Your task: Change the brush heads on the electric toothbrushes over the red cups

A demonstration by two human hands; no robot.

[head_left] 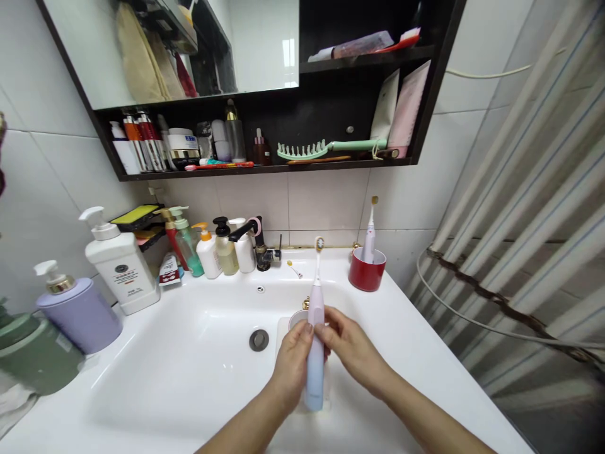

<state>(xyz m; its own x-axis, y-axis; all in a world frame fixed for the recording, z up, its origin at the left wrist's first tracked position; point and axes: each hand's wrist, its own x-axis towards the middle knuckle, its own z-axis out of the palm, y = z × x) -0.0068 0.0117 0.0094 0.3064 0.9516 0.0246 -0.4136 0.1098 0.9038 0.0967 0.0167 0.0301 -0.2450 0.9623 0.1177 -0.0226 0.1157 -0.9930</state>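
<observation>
Both hands are out front over the white sink basin [155, 384], the left hand [292, 364] wrapped shut around a pink-to-blue electric toothbrush [315, 384] held upright, and the right hand [352, 347] pinching it from the side with its fingertips. Its brush head [319, 244] points up toward the black faucet [248, 230], touching nothing, with a small cup [297, 318] half hidden behind the hands. Another pink electric toothbrush [370, 230] stands in a red cup [367, 271] off to the right.

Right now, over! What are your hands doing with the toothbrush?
Left hand, right hand: both on toothbrush. Toothbrush upright over sink. Cup behind hands, not blocking.
</observation>
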